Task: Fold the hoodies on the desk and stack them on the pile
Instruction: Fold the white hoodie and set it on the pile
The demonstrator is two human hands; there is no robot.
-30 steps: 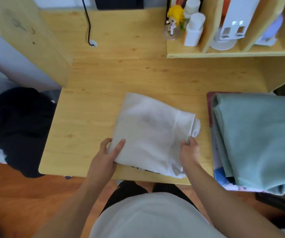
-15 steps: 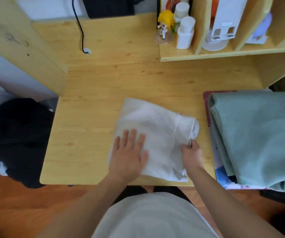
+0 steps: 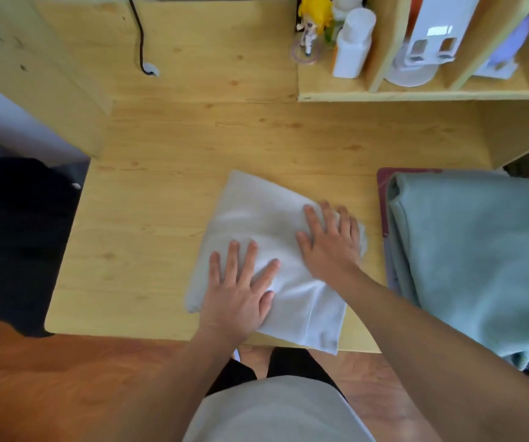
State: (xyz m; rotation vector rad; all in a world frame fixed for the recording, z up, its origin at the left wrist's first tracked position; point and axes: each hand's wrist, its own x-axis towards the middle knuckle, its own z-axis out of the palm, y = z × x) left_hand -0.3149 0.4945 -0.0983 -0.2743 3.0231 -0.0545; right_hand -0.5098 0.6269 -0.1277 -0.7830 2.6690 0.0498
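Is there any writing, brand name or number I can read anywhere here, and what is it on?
None can be read.
White bottle on the shelf: an orange patch on its side, any print too blurred to tell.
White device in the shelf: no legible marking.
White folded hoodie under both hands, and the green hoodie on the pile: plain on the faces shown.

Background items, upper frame and left edge.

I note a black cable (image 3: pixel 138 33) running down to a grommet (image 3: pixel 151 70) at upper left; at upper right, a wooden shelf (image 3: pixel 416 95) carrying a yellow-haired figurine (image 3: pixel 312 23), a white bottle (image 3: pixel 352 46) just beside it, and a white stand (image 3: pixel 422 49). Dark clothing (image 3: pixel 17 237) lies at the left edge, off the wood.
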